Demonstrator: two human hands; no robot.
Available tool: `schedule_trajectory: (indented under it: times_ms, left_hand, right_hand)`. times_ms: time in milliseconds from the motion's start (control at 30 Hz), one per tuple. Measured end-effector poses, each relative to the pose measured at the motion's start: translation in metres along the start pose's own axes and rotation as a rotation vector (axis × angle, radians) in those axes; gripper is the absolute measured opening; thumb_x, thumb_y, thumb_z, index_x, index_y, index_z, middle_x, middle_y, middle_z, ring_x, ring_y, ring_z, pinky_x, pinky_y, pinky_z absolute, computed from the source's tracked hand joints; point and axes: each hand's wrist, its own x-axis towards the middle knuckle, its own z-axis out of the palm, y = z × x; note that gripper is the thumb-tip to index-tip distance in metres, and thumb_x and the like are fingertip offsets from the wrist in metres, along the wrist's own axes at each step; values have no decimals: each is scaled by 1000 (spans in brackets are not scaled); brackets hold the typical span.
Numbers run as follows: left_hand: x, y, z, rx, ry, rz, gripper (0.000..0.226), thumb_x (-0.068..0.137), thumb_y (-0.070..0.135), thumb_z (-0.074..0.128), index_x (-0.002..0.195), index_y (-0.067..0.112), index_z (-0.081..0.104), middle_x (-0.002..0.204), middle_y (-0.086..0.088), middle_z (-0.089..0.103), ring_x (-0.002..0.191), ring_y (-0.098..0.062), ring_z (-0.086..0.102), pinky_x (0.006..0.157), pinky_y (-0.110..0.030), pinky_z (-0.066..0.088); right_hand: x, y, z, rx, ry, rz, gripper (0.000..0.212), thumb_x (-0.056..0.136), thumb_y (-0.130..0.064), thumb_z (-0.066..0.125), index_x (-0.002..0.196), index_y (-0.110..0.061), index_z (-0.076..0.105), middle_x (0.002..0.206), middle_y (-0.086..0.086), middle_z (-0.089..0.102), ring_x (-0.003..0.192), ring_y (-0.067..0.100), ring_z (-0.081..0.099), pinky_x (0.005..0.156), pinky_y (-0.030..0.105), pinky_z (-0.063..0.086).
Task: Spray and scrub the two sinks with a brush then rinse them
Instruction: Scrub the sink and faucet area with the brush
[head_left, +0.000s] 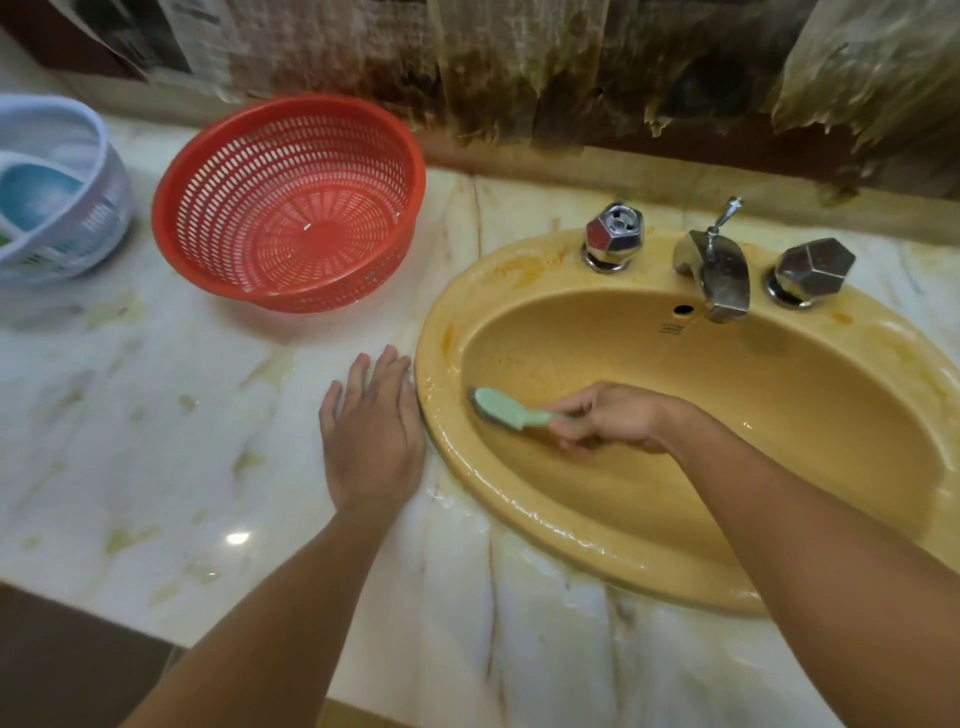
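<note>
A yellow oval sink (779, 395) is set into the marble counter at the right. My right hand (613, 418) grips the handle of a pale green brush (501, 408), whose head presses against the sink's left inner wall. My left hand (371, 431) rests flat on the counter, fingers straight, just left of the sink's rim. The rim looks wet and glossy. Only this one sink is in view.
A chrome spout (719, 270) with two faceted chrome knobs (613, 236) (813, 273) stands at the sink's back. A red plastic colander (291, 202) and a white basket (57, 192) sit on the marble counter (156, 415) at the left. A stained wall runs behind.
</note>
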Motion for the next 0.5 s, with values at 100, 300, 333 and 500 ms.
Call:
schedule_trajectory:
  times_ms: [100, 300, 333, 500]
  left_hand:
    - [0, 0, 1, 1, -3, -1, 47, 110, 36, 23, 147, 27, 50, 159, 12, 40, 153, -12, 24, 125, -40, 13]
    - [1, -1, 1, 2, -9, -7, 48, 110, 36, 22, 147, 28, 50, 160, 13, 40, 153, -11, 23, 125, -39, 12]
    - [1, -1, 2, 4, -9, -9, 48, 110, 37, 22, 147, 28, 50, 160, 13, 39, 153, -10, 22, 125, -39, 12]
    - [1, -2, 2, 9, -14, -10, 48, 109, 36, 21, 148, 29, 49, 160, 14, 38, 153, -10, 21, 125, -39, 12]
  right_hand:
    - [5, -2, -2, -73, 96, -118, 30, 95, -14, 68, 122, -26, 72, 79, 0, 66, 79, 15, 52, 71, 26, 42]
    - [17, -3, 5, -425, 489, -432, 32, 96, -17, 67, 126, -27, 70, 110, -5, 74, 99, 14, 66, 96, 37, 51]
    - [16, -5, 5, -451, 407, -417, 32, 96, -18, 67, 126, -30, 70, 106, -6, 75, 93, 11, 65, 92, 32, 51]
    - [14, -5, 1, -593, 526, -485, 32, 99, -22, 61, 129, -32, 67, 98, -5, 71, 87, 15, 60, 77, 31, 44]
